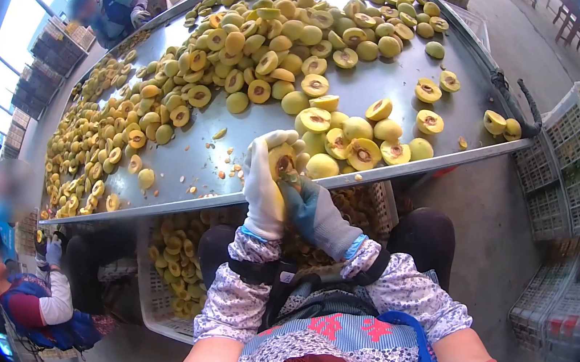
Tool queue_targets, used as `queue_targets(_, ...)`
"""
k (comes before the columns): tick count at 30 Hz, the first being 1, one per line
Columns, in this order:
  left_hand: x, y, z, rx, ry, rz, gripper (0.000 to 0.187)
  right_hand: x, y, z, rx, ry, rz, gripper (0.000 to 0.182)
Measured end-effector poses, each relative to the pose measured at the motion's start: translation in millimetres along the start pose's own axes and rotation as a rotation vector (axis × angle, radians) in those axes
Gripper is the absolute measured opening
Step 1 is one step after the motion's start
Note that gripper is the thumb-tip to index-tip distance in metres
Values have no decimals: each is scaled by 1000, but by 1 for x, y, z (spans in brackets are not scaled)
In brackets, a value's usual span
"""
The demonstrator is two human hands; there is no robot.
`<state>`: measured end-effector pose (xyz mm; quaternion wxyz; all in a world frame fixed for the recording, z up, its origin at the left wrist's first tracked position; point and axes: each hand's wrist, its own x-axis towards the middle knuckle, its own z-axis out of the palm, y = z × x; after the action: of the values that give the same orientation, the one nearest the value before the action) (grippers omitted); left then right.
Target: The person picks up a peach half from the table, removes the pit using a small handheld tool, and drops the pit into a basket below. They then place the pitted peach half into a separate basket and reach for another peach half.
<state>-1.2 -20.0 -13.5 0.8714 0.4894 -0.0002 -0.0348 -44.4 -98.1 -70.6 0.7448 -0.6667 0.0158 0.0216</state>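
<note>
My left hand (266,185), in a white glove, is closed around a halved yellow fruit (281,158), peach- or apricot-like, with its brown centre facing my right hand. My right hand (322,216), in a grey-blue glove, has its fingers bent and pressed together against that half. Whatever it may grip is hidden. Both hands are at the near edge of a metal table (348,181). Just beyond them lies a small group of cut halves (364,154), some showing brown centres, others skin side up.
A large heap of fruit halves (248,51) spreads over the table. Below its edge stand a crate of halves (177,261) and another crate (383,204) by my knees. Stacked plastic crates (575,160) stand at right. Co-workers (44,295) sit along the left side.
</note>
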Motion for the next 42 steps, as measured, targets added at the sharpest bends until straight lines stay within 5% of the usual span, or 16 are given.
queue_targets(12, -3, 0, 6, -112, 50, -34, 36, -9, -13, -1, -165, 82, -104, 35)
queue_targets(18, 0, 0, -7, 296, -102, 118, 36, -15, -20, -6, -257, 52, -17, 34)
queue_targets(24, -10, 4, 11, -83, 33, -66, 23, -16, -10, 3, -107, 132, -103, 32)
queue_targets(27, -8, -10, 8, 32, 12, 82, 17, -19, -10, 1, -95, 156, -113, 30)
queue_targets(29, 5, -27, -20, 426, -97, 209, 39, -17, 4, -5, -211, 122, -76, 30)
queue_targets(31, -1, -21, -11, 565, -104, 294, 41, -9, 52, -24, 539, -2, 351, 38)
queue_targets(32, 0, -16, -12, 600, -120, 360, 29, -12, 46, -24, 373, 1, 149, 39)
queue_targets(33, 6, -17, -22, 1029, -140, 667, 19, -5, 62, -32, 66, 14, 14, 41)
queue_targets(34, 8, -24, -27, 990, -150, 728, 20, -5, 55, -32, -37, 21, 74, 39)
queue_targets(35, 14, -23, -26, 1139, -61, 1050, 14, 9, 98, -45, 303, -6, 77, 39)
queue_targets(37, 15, -49, -17, 237, -72, 265, 18, 8, 74, -26, 448, 37, 12, 26)
queue_targets(40, 12, -32, -4, -217, -133, 63, 29, 4, 47, -30, 232, -49, 2, 33)
queue_targets(42, 11, -27, -5, -225, -141, 69, 30, 3, 47, -27, -81, 36, -257, 36)
